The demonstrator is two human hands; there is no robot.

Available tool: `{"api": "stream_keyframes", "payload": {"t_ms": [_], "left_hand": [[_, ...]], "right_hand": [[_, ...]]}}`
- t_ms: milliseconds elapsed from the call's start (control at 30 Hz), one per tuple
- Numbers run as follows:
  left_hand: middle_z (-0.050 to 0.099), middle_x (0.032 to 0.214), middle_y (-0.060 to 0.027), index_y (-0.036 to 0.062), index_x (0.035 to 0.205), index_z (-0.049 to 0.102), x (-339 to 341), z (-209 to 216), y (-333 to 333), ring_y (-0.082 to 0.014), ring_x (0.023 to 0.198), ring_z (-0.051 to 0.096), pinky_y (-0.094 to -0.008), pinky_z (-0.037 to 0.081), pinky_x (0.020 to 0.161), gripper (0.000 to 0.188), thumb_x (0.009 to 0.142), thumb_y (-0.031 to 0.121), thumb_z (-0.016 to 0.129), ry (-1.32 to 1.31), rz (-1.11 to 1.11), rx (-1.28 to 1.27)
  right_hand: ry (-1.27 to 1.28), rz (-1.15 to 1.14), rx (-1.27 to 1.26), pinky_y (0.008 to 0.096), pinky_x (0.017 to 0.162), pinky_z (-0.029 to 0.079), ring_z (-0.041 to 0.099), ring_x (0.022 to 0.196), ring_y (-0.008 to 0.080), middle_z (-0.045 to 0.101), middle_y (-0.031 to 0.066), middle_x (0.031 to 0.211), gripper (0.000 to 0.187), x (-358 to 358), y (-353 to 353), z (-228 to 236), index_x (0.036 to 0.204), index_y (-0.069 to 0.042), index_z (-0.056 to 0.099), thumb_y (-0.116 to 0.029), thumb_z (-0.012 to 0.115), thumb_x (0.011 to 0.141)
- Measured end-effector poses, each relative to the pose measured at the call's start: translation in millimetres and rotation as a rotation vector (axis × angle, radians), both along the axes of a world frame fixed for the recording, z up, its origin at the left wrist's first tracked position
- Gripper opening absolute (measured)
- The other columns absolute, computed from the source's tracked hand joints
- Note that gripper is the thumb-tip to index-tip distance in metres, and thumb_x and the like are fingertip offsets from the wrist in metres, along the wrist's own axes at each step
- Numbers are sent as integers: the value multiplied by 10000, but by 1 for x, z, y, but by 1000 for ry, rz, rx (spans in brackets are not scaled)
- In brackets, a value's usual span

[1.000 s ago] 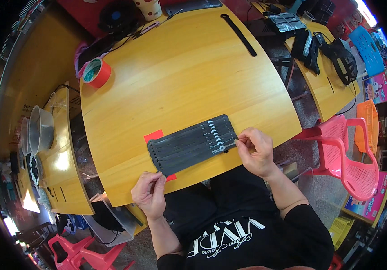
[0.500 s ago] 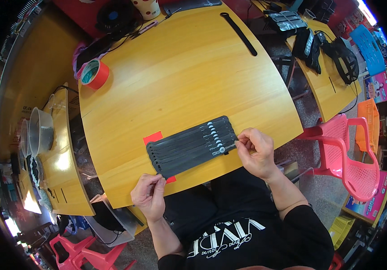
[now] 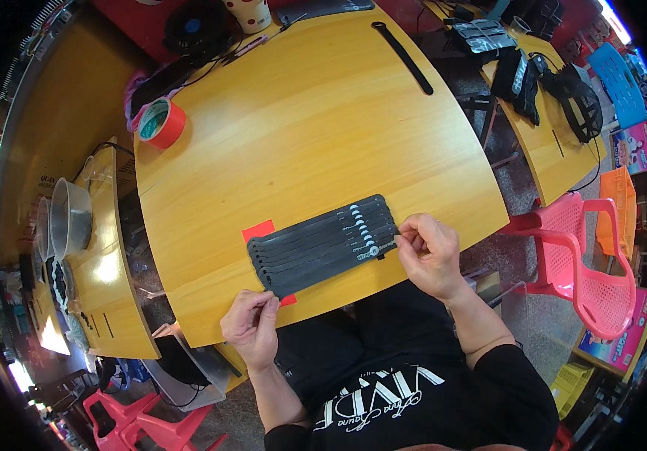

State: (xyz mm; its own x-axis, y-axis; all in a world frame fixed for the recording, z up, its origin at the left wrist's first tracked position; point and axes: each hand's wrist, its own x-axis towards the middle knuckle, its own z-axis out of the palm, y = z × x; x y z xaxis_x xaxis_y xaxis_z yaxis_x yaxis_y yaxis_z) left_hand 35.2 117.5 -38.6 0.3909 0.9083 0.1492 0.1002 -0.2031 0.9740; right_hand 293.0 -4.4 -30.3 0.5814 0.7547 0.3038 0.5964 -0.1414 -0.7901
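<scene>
Several black straps (image 3: 316,242) lie overlapped in a slanting row near the front edge of the yellow wooden table, with white marks toward their right ends. My left hand (image 3: 252,323) is closed in a pinch at the near left corner of the row, on the end of the nearest strap. At that strap's right end, my right hand (image 3: 430,254) pinches with thumb and forefinger. Red tape (image 3: 259,229) shows under the row's far left corner, and another red piece (image 3: 288,300) peeks out beside my left fingertips. The fingertips hide the very ends of the strap.
A red tape roll (image 3: 162,124) stands at the table's far left. One loose black strap (image 3: 402,59) lies at the far right. A dotted cup (image 3: 248,13) and a fan (image 3: 192,28) are at the back. A pink chair (image 3: 590,263) stands on the right.
</scene>
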Motion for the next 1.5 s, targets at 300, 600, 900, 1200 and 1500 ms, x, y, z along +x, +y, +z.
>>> {"api": "stream_keyframes", "payload": {"t_ms": [300,600,900,1200,1500], "left_hand": [[586,738,-57,-60,867,658,0,2,1,-91,645,526,-206,393,584,137,785,-169,665,3,20,3],[603,683,-60,-17,860,715,12,3,0,-106,556,522,-234,377,494,128,757,-85,746,164,61,277],[592,699,-48,-18,859,716,15,4,-4,-85,541,509,-224,376,478,125,761,-91,740,245,129,344],[589,697,-65,-22,847,711,17,2,-6,-116,556,545,-236,405,488,122,752,-95,740,289,151,448],[610,731,-101,-15,849,699,18,5,-8,-251,654,600,-337,484,573,176,700,-106,721,353,157,514]], "right_hand": [[-5,5,4,277,489,441,578,532,175,586,73,670,185,-1,3,-1,862,-34,597,80,682,744],[24,-16,11,247,487,400,504,525,119,554,52,695,180,0,-3,-9,865,-20,586,113,658,767],[33,16,-1,244,482,386,486,526,102,537,46,696,185,-3,0,-5,866,-14,567,129,645,778],[32,31,-7,236,489,366,463,529,92,523,38,697,177,-3,-1,-3,864,-12,558,127,635,786],[14,26,-11,241,489,361,457,533,90,514,34,695,170,-4,-1,-5,856,-13,556,123,634,789]]}}
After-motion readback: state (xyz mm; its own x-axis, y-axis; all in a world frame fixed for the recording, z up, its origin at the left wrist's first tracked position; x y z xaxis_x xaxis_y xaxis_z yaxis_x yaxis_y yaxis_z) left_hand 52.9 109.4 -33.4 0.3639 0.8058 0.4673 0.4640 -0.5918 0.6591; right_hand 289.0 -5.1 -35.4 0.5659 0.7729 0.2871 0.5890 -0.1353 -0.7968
